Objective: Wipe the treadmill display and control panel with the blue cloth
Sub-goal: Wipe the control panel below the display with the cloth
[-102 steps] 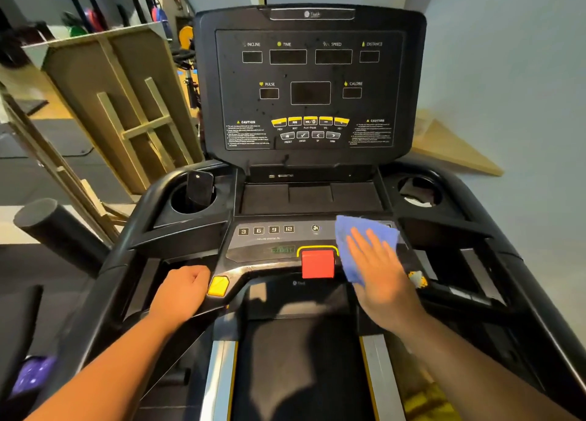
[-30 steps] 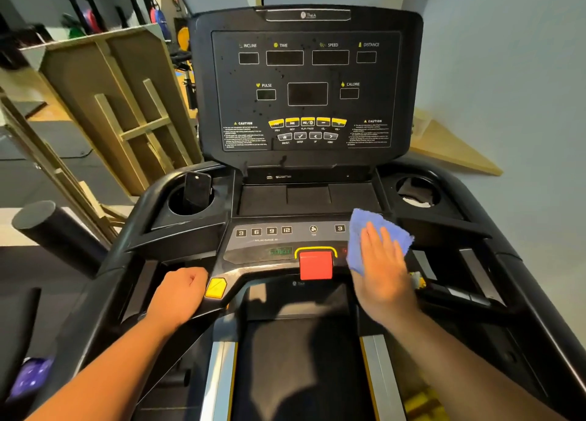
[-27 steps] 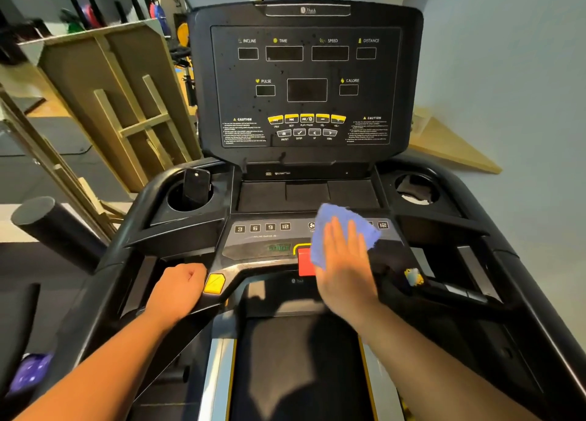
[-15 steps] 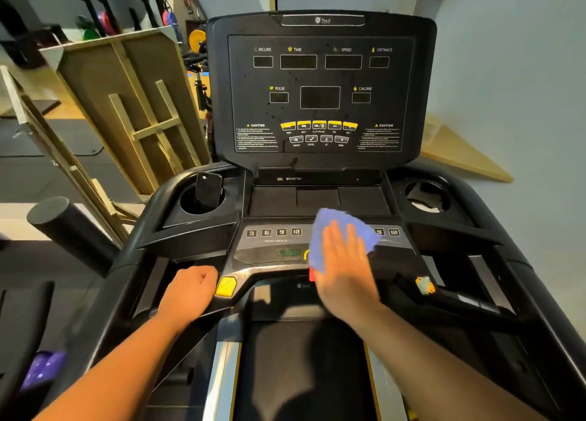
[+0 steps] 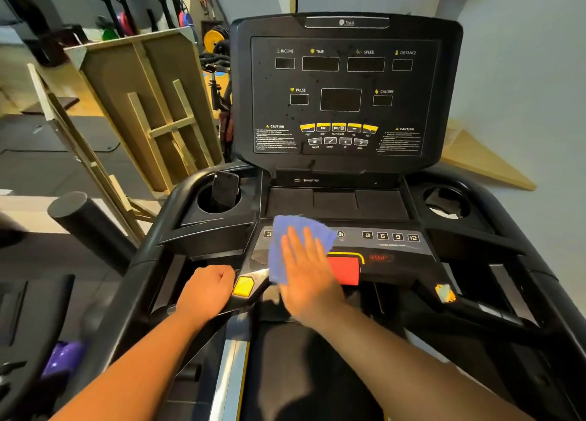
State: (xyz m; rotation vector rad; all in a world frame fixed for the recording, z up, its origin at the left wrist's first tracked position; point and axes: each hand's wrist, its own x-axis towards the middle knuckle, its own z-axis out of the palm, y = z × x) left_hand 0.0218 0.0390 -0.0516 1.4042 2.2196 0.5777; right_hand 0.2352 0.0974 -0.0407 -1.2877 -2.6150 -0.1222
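Now the blue cloth (image 5: 287, 239) is pressed flat on the control panel (image 5: 393, 246) by the straight-fingered right hand (image 5: 306, 274); the handlebar (image 5: 177, 306) at eight o'clock is gripped by the left hand (image 5: 206, 289)

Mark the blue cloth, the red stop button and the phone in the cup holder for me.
blue cloth (image 5: 287, 230): head view, upper part showing above the fingers.
red stop button (image 5: 344, 270): head view, middle of its red face.
phone (image 5: 225, 190): head view, middle of its dark back, standing in the left cup holder.
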